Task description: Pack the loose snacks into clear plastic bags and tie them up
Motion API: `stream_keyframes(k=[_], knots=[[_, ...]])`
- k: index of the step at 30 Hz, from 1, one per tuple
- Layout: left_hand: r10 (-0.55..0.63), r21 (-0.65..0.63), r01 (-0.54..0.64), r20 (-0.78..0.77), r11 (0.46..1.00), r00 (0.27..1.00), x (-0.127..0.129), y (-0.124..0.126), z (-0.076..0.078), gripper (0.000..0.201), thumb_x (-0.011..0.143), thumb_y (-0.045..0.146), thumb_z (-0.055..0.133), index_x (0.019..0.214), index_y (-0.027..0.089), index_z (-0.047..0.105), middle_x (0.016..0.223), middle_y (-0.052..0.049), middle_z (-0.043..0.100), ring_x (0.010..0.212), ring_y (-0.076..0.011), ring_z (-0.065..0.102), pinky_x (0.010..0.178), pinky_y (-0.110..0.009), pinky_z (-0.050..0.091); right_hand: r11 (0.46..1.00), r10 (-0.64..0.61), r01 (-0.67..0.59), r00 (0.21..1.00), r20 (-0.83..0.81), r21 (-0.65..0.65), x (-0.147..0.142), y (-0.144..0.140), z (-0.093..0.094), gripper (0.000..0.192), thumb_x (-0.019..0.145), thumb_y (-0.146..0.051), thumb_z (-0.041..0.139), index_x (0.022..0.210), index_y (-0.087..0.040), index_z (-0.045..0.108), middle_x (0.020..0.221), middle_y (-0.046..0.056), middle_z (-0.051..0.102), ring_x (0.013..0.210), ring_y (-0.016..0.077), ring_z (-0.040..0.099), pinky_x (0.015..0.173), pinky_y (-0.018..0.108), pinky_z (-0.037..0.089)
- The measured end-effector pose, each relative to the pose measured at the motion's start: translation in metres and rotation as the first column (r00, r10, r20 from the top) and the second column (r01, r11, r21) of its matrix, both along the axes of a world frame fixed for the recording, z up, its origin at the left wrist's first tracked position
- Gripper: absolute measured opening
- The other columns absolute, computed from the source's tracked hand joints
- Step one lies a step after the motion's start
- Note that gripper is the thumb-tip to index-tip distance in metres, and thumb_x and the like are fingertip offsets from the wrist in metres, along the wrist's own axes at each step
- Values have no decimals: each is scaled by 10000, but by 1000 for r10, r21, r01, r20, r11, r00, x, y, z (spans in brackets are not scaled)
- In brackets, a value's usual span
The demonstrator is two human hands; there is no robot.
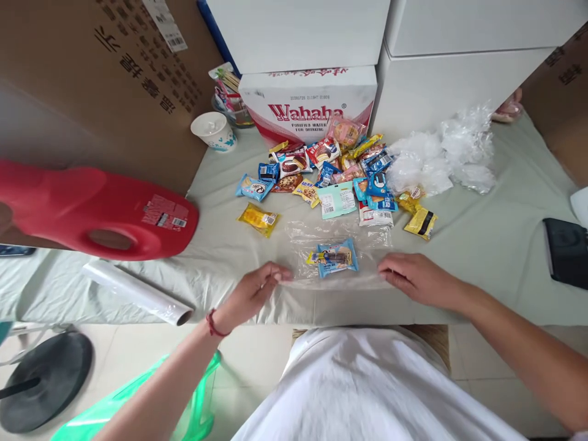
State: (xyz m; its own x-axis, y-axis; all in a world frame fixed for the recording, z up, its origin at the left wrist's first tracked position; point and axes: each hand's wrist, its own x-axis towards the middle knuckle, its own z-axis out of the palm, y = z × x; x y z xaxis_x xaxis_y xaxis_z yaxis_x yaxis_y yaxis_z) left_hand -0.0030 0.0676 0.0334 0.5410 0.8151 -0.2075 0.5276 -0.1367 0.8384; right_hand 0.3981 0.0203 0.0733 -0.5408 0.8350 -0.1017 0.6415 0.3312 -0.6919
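A sheet of clear plastic film [367,269] lies spread near the table's front edge. My left hand [260,286] pinches its near left corner, and my right hand [408,275] pinches the near right corner. On the film rests a light blue snack packet [348,254], with a small yellow-ended wrapped stick [316,258] across it. Just beyond is a heap of wrapped snacks, among them a mint green packet [337,201]. One yellow packet [258,218] lies apart on the left, and another yellow packet [420,222] on the right.
A roll of film [138,291] and a large red jug [151,214] lie on the left. Behind stand a paper cup [214,131] and a Wahaha carton [307,104]. Crumpled clear plastic bundles [436,156] sit at back right, with a black object [566,252] at the right edge.
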Motion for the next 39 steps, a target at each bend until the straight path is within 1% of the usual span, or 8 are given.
stream_keyframes(k=[8,14,18,25,29,32,36,39], knots=[[181,94,-165,-190,982,965,30,86,-11,296,836,490,559,717,220,564,666,-27,632,631,-177,570,622,-303,438,975,-181,210,936,301,-68,-3,83,-15,198,985,-251,520,963,-173,701,832,47,705,727,180,610,652,263,388],[251,167,-216,-230,962,940,36,84,-21,320,859,497,528,687,226,523,609,6,532,580,-161,454,599,-302,326,839,-468,249,784,408,484,-38,51,7,302,1045,-254,446,1084,-160,730,1082,164,686,1052,311,604,793,371,475],[268,187,-227,-237,956,934,37,84,-21,305,870,477,521,709,219,541,622,12,547,597,-157,471,615,-293,337,840,-164,8,957,239,543,-86,16,17,297,1053,-219,454,1201,-220,711,1197,114,707,996,220,646,816,330,517],[343,243,-290,-219,926,913,38,86,-22,245,895,414,534,834,194,622,751,-18,610,661,-168,534,675,-308,432,935,-76,-69,919,386,348,-108,40,-19,326,1083,-341,443,1239,-258,717,1393,97,635,1010,231,639,729,337,493],[667,628,-518,-2,580,745,32,52,-4,270,918,352,563,1098,167,643,1100,-125,637,995,-259,607,873,-400,502,939,-48,-92,918,393,331,-100,52,-34,324,1072,-354,474,1269,-247,709,1275,116,676,999,255,587,766,359,481],[660,817,-481,174,318,731,37,4,14,244,923,258,581,1155,197,629,1121,-128,650,1071,-290,613,901,-436,498,937,-25,-84,952,306,340,-94,54,-42,326,1073,-320,475,1295,-242,701,1201,105,694,967,243,564,778,350,477],[123,868,-98,43,486,992,74,-34,19,395,916,144,568,1281,283,627,1067,-49,746,945,-227,652,842,-375,502,931,42,-117,975,217,346,-83,52,-43,341,1077,-300,463,1297,-209,706,1168,115,704,933,241,547,816,370,487],[105,722,30,-141,691,984,105,-23,3,411,980,167,484,1351,250,639,1170,-90,757,1006,-246,634,846,-409,483,942,84,-141,978,192,305,-72,53,-36,335,1075,-305,468,1276,-212,719,1190,120,704,965,246,563,840,386,488]])
